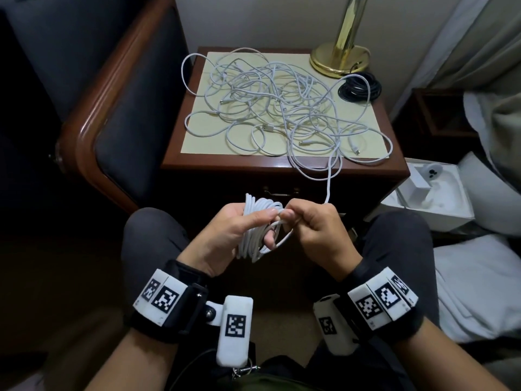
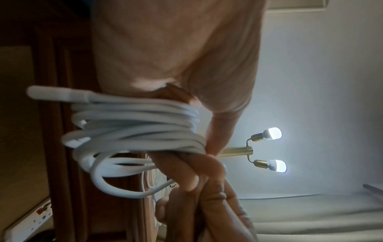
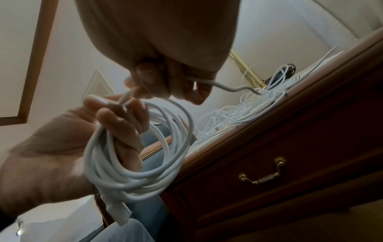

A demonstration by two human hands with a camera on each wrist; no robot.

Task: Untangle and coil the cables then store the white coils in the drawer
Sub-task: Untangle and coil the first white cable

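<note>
My left grip point(image 1: 225, 235) holds the white coil point(image 1: 260, 230); my right grip point(image 1: 313, 230) pinches its loose strand point(image 1: 329, 182) running to the worktop point(image 1: 197, 131) tangle point(image 1: 282, 103).

Bedroom, maybe hotel: wooden nightstand point(image 1: 282, 170) with drawer point(image 3: 269, 172), brass lamp point(image 1: 339, 56), bed linen point(image 1: 479, 292) at right, upholstered armchair point(image 1: 118, 108) at left.

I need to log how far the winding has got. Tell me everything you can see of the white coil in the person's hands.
The white coil is a bundle of several smooth, round loops of what looks like plastic-sheathed cable, held in front of the nightstand. The left hand grips it, fingers through the loops. A white plug end sticks out of the bundle. The right hand pinches the strand that runs from the coil up to the tangle of white cables on the nightstand top, so it is not yet fully wound.
</note>
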